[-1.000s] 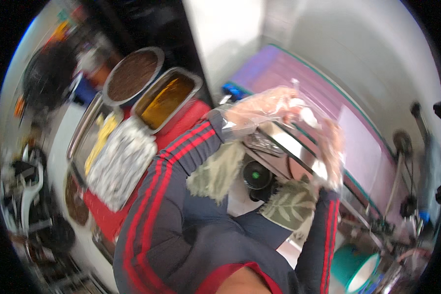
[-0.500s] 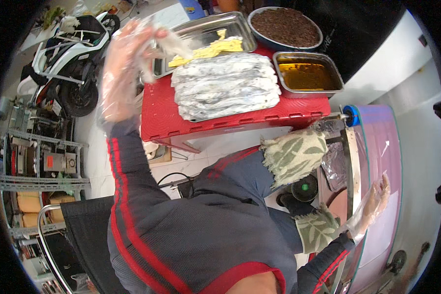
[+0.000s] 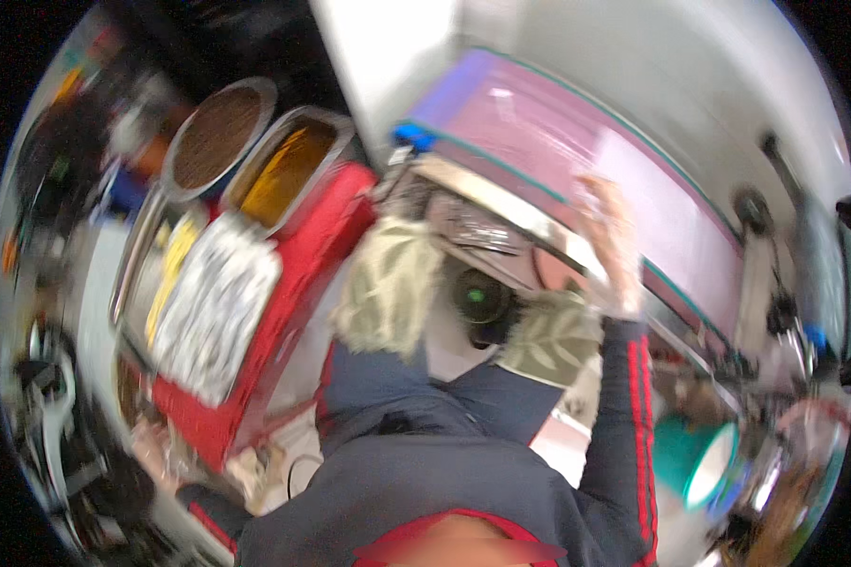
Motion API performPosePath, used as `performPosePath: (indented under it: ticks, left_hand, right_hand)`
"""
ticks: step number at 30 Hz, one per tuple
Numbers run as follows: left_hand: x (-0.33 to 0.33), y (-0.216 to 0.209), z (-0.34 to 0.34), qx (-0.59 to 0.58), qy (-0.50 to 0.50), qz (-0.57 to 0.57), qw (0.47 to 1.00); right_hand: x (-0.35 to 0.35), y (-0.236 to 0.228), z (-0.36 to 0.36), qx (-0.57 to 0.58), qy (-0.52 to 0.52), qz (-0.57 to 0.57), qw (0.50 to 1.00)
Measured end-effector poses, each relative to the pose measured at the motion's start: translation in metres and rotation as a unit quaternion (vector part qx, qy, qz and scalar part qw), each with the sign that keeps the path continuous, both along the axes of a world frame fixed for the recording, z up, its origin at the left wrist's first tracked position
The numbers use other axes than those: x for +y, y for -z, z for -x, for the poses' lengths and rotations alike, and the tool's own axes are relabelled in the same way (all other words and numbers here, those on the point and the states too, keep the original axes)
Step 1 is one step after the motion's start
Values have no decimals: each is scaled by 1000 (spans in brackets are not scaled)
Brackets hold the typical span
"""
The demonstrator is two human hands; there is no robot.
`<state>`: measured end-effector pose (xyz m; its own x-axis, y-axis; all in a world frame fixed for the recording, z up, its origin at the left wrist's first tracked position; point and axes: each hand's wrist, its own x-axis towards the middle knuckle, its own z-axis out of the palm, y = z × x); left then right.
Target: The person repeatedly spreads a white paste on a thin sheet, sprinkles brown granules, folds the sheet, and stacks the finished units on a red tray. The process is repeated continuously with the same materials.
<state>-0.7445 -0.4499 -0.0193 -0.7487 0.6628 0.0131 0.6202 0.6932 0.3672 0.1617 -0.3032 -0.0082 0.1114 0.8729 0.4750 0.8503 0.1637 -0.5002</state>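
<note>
My right hand (image 3: 612, 241), in a clear plastic glove, is over the near edge of a pinkish glass-topped surface (image 3: 529, 142). Its fingers stretch forward, blurred, and no object shows in them; contact with the glass is unclear. Low on the left, my gloved left hand (image 3: 158, 452) is beside the red table (image 3: 288, 269), its fingers smeared by motion. On that table, a metal tray (image 3: 134, 269) bears a stack of grey-white, speckled soft strips (image 3: 213, 307) and yellow strips (image 3: 173, 265). Behind them stand a metal pan of amber liquid (image 3: 288, 175) and a round bowl of dark brown crumbly stuff (image 3: 219, 137).
Cloths with a leaf pattern (image 3: 388, 283) cover my knees. Between my legs on the floor is a dark round object (image 3: 482, 295) with a green centre. A teal bucket-like container (image 3: 695, 458) stands at the right. A motorbike (image 3: 57, 406) is blurred at the far left.
The view has swung right, so the red table now appears at the left. My left hand has come down from above the tray to beside the table. The right hand remains by the glass-topped surface.
</note>
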Motion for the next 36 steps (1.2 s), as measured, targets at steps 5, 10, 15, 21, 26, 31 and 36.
performPosePath:
  ticks: [5,10,15,21,26,31,36]
  left_hand:
    - [227,-101,-123,-71,254,-306,915]
    - [378,-100,-423,-121,557,-349,744]
    - [435,-27,-710,-166,733,-253,610]
    - [419,32,-898,-4,755,-198,625]
    - [394,30,-936,-137,867,-112,465]
    - [390,18,-925,113,828,-40,547]
    - [370,-2,-903,-276,818,25,504]
  right_hand:
    - [-30,-3,-10,29,117,42,992]
    - [-50,-1,-25,-136,133,141,972]
    - [-41,18,-79,-26,150,51,987]
    - [9,23,-192,-116,334,66,933]
    - [32,39,-225,-68,421,154,892]
    - [34,33,-214,-2,391,265,882]
    - [15,-5,-181,67,342,175,921]
